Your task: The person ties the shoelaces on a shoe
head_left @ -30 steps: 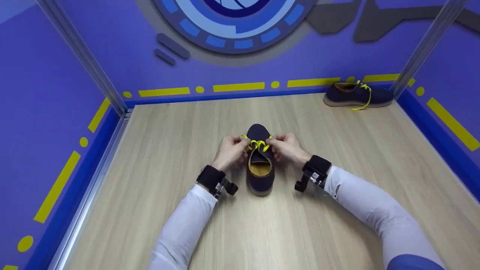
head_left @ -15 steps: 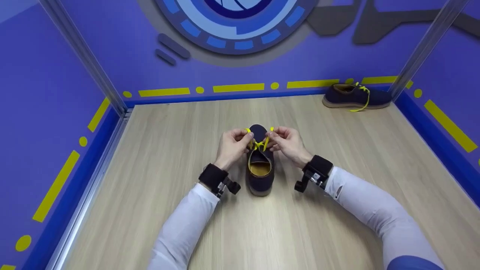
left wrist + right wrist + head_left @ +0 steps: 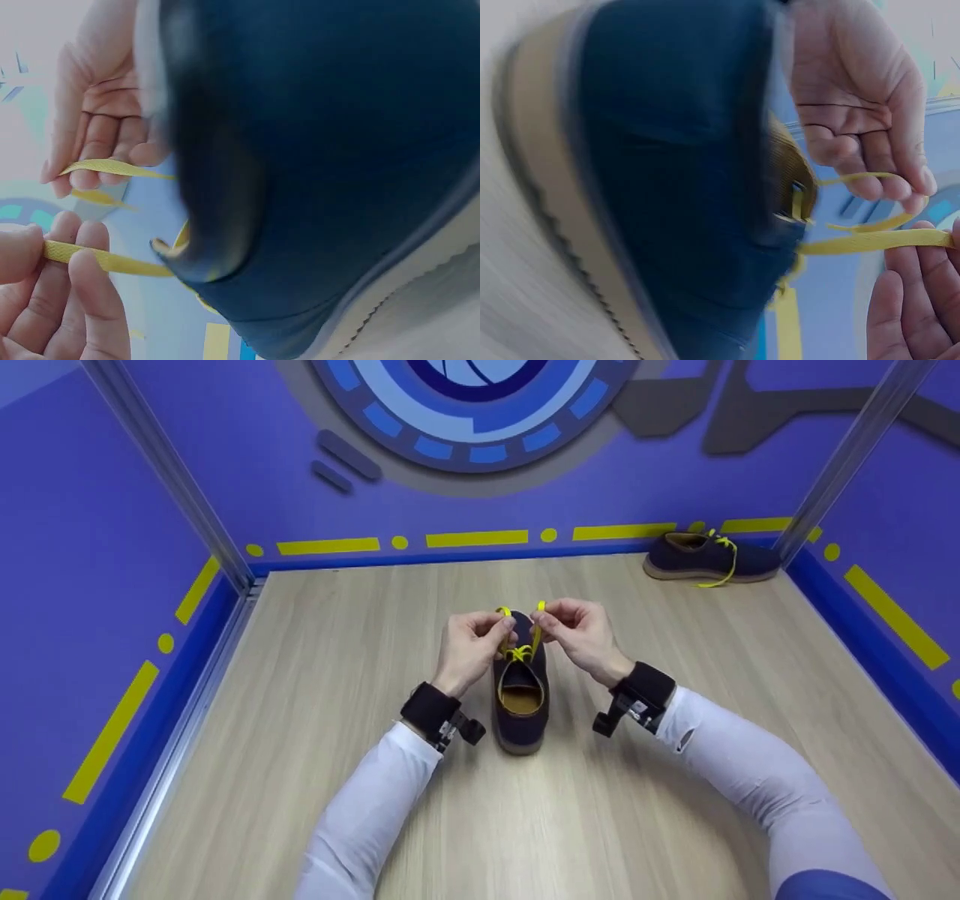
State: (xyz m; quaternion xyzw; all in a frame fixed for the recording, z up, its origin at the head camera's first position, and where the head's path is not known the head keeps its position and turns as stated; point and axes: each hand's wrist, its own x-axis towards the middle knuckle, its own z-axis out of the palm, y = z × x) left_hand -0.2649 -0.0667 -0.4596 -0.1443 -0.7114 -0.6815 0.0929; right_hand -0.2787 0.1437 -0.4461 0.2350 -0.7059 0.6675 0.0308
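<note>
One dark shoe stands on the worktop in head view; our left hand and right hand pinch its yellow lace between fingers. Left wrist view shows the lace flat; right wrist view, the sole beige.

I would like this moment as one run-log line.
left hand: pinches yellow lace | right hand: pinches yellow lace | near shoe: upright, toe facing away | other shoe: far right corner

Matt shoe, woven laces, wood-grained tabletop
</note>
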